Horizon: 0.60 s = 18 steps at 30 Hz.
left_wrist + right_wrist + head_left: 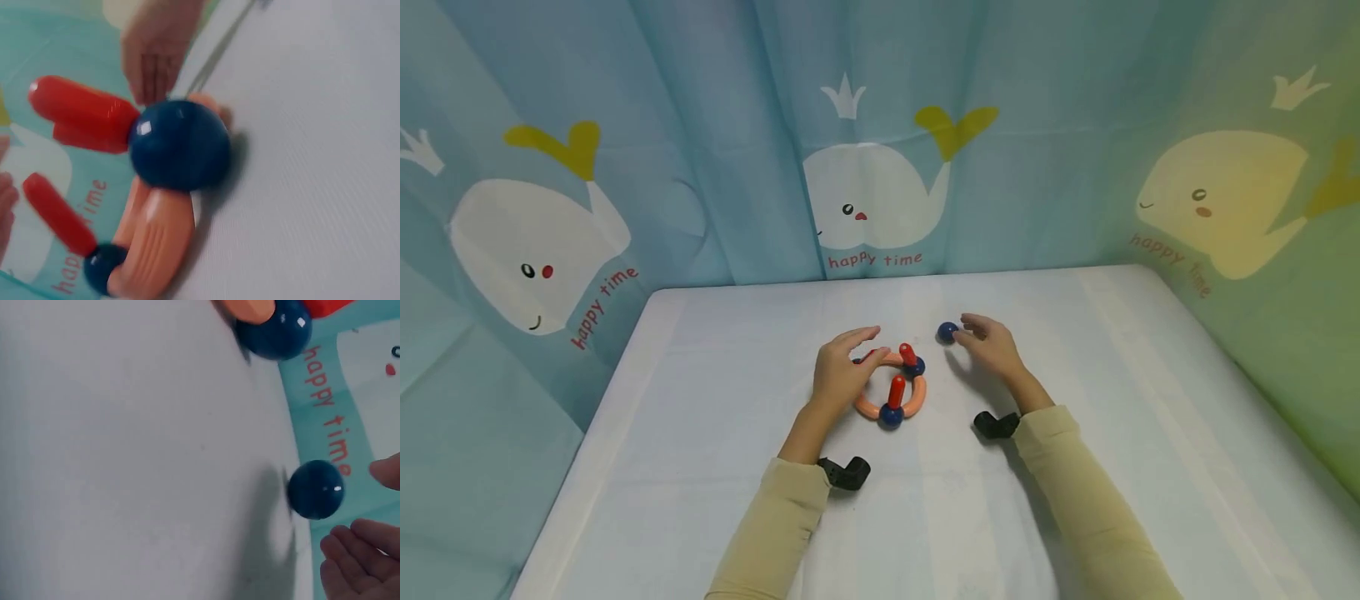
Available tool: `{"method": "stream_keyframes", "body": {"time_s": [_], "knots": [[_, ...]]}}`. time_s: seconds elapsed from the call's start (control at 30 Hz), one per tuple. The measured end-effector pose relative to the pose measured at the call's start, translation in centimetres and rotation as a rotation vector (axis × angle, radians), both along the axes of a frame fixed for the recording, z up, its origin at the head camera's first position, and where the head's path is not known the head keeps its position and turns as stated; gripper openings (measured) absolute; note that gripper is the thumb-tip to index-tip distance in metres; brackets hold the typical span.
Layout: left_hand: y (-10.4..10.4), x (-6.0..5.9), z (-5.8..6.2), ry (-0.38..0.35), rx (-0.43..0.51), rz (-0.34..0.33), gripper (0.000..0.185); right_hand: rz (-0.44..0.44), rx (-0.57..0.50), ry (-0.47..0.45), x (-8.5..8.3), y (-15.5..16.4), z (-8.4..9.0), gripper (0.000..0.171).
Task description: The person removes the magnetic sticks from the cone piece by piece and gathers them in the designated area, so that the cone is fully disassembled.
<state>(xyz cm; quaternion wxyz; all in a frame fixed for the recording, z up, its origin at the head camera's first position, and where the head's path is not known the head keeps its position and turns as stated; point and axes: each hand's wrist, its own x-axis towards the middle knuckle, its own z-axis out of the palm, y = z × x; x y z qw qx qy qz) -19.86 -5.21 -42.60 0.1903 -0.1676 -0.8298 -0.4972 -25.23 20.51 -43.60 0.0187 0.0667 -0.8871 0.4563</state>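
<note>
A ring of orange curved pieces (919,396) joined by blue balls (891,417) lies on the table, with red rods (897,392) standing up from the balls. My left hand (837,373) hovers at the ring's left side, thumb and fingers apart, hiding part of it. Whether it touches the ring I cannot tell. Farther right, a loose blue ball (947,332) sits on the table. My right hand (994,348) is beside that ball, its thumb and fingers spread around it. The right wrist view shows a gap between the ball (315,489) and the fingers (359,559).
The white-covered table (700,500) ends at a blue-green curtain (722,167) printed with whales, which also hangs along both sides. A black wrist device (847,473) is on the left wrist, and another black device (996,425) on the right.
</note>
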Motion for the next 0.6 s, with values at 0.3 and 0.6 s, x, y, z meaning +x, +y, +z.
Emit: {"method": "stream_keyframes", "body": {"time_s": [0.3,0.6], "knots": [[-2.2,3.6,-1.1,0.073,0.008,-0.082,0.036,0.000,-0.101,0.111,2.6,-0.7,0.7,0.046],[-1.2,4.7,-2.8,-0.135,-0.168,-0.156,0.054,0.137,-0.235,0.116,6.3,-2.8,1.0,0.034]]}}
